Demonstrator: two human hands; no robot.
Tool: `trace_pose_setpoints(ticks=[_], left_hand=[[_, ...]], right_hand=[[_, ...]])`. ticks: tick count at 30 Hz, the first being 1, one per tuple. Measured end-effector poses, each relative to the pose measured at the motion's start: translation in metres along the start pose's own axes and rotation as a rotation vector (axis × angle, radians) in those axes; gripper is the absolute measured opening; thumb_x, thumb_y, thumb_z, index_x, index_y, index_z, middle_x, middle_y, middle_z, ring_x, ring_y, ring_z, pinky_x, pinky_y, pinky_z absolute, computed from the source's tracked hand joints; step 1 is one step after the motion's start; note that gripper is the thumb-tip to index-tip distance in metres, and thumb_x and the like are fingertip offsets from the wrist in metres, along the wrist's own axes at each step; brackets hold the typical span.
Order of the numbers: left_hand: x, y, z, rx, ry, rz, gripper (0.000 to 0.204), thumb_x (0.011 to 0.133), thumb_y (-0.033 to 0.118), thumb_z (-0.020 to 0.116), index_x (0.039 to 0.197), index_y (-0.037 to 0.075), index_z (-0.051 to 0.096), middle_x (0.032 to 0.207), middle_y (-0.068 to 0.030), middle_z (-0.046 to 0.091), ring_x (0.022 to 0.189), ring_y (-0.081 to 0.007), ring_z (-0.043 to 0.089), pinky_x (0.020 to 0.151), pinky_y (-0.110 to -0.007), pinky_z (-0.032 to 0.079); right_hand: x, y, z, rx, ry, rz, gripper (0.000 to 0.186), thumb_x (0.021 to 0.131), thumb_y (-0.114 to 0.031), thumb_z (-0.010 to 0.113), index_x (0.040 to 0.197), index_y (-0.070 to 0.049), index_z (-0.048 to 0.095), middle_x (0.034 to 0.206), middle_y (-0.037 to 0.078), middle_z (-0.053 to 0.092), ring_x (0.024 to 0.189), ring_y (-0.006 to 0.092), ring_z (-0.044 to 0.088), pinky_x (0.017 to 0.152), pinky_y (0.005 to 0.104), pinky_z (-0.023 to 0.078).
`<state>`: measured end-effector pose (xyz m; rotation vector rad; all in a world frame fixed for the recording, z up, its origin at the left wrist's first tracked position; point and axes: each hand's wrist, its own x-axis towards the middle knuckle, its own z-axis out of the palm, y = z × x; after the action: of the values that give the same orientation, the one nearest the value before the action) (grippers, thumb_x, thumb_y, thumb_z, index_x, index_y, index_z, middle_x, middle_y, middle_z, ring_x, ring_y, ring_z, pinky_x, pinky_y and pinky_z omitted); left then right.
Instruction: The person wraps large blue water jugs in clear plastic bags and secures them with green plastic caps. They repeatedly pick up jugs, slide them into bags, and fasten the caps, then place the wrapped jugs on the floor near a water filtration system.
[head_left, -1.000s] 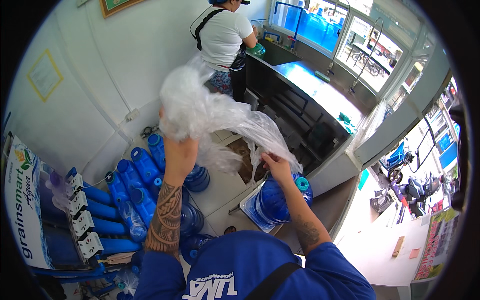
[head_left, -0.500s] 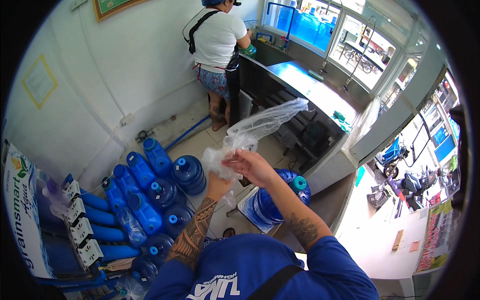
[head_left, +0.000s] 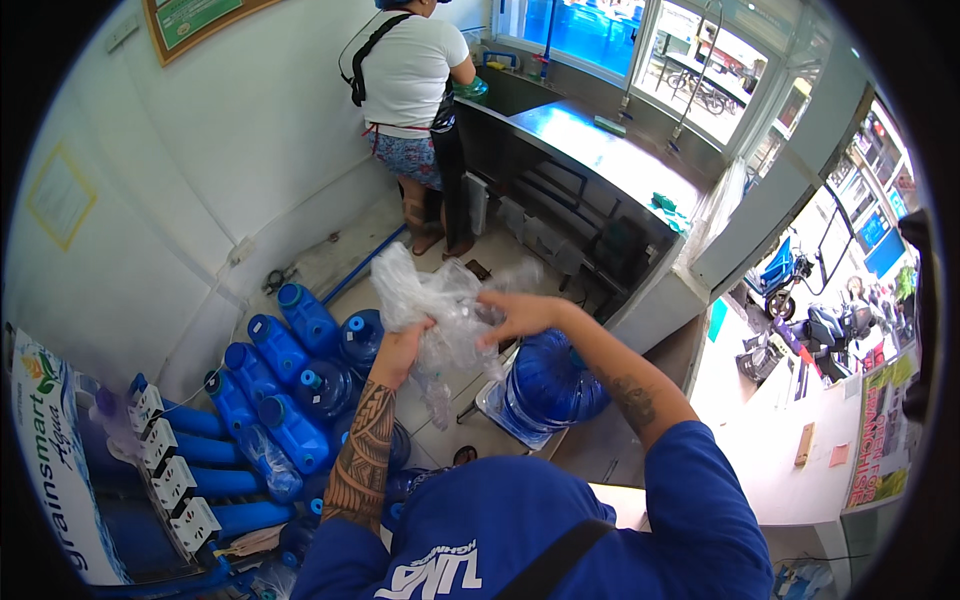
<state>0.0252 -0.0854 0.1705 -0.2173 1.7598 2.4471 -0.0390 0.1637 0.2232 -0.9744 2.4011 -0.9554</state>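
In the head view, the big blue jug (head_left: 555, 385) on its stand (head_left: 490, 405) serves as landmark. The plastic (head_left: 415, 295), a crumpled clear bundle, hangs in the air to the jug's left and a little beyond it, with a loose tail trailing down on that side. The left hand (head_left: 403, 348), left of the jug, has its fingers curled closed on the bundle's near edge, thumb on top. The right hand (head_left: 528, 317) is just beyond the jug; its fingers are bent and parted, thumb well away from the index, beside the bundle's right side. Whether the fingertips touch film there I cannot tell.

The plastic looks very light, limp and slippery, likely to billow, cling to itself and tear if yanked. A gathered fold at the near edge should give the surest hold; a single layer would probably slide.

Blue containers (head_left: 300, 435) stand left of the jug. Beyond it runs a steel counter (head_left: 585, 130), and a co-worker (head_left: 410, 80) stands there, farther left.
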Motion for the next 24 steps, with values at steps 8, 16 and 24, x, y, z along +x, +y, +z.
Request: trace_pose_setpoints(ticks=[8,16,24], left_hand=[[-0.012,0.044,0.009,-0.316,0.144,0.141,0.033,0.088,0.014,0.064,0.118,0.001,0.059,0.111,-0.0083,0.064,0.102,-0.0212,0.064,0.089,-0.035,0.052],[-0.026,0.060,0.010,-0.443,0.066,0.183,0.034,0.092,0.017,0.060,0.121,0.001,0.057,0.115,-0.0092,0.064,0.105,-0.0214,0.063,0.092,-0.036,0.051],[-0.016,-0.001,-0.072,-0.031,0.274,0.349,0.047,0.091,0.018,0.066,0.132,0.001,0.051,0.130,-0.0090,0.057,0.119,-0.0217,0.054,0.103,-0.034,0.041]], right_hand=[[0.000,0.047,0.059,0.299,-0.077,0.203,0.036,0.083,-0.029,0.075,0.102,0.001,0.067,0.086,0.012,0.068,0.083,0.0201,0.063,0.077,0.0352,0.049],[0.005,0.037,0.092,0.299,-0.136,0.116,0.052,0.082,-0.018,0.071,0.128,-0.003,0.053,0.108,0.013,0.067,0.087,0.0256,0.067,0.084,0.0357,0.052],[0.001,-0.008,0.020,1.167,0.027,0.202,0.049,0.090,-0.003,0.053,0.139,-0.005,0.045,0.125,0.011,0.061,0.100,0.0240,0.066,0.080,0.0373,0.058]])
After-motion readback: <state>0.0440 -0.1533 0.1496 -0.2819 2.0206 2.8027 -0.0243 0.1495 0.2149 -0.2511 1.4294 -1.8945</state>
